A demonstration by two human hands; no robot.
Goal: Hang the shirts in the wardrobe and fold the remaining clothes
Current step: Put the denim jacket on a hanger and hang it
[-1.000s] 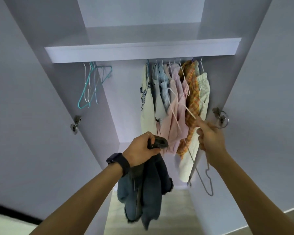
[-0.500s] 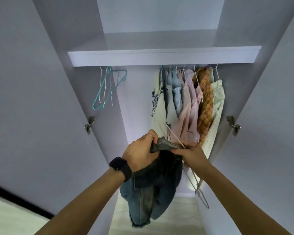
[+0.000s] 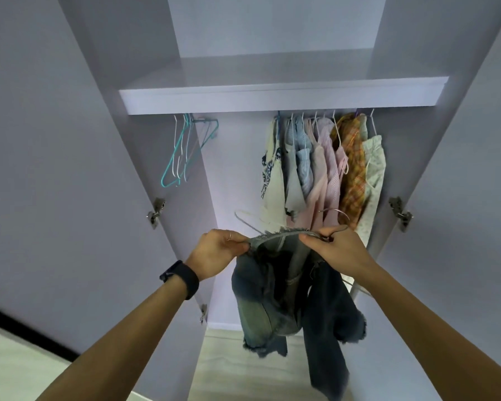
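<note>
Head view, our left hand (image 3: 220,251) pinching the denim garment (image 3: 287,299) at 6 o'clock, our right hand (image 3: 336,250) gripping its far collar edge and seemingly the wire hanger (image 3: 333,209), collar now stretched wider between us than before, hung shirts (image 3: 321,169) at 1 o'clock, spare hangers (image 3: 182,151) at 10 o'clock.

A faded dark-blue denim garment (image 3: 289,299) with frayed hems is hanging limp at the lower centre of the frame, a thin grey wire hanger (image 3: 331,210) poking out at its top edge. Pastel and plaid shirts (image 3: 321,169) are hanging in a row at centre right inside the pale lilac wardrobe (image 3: 284,95).
</note>
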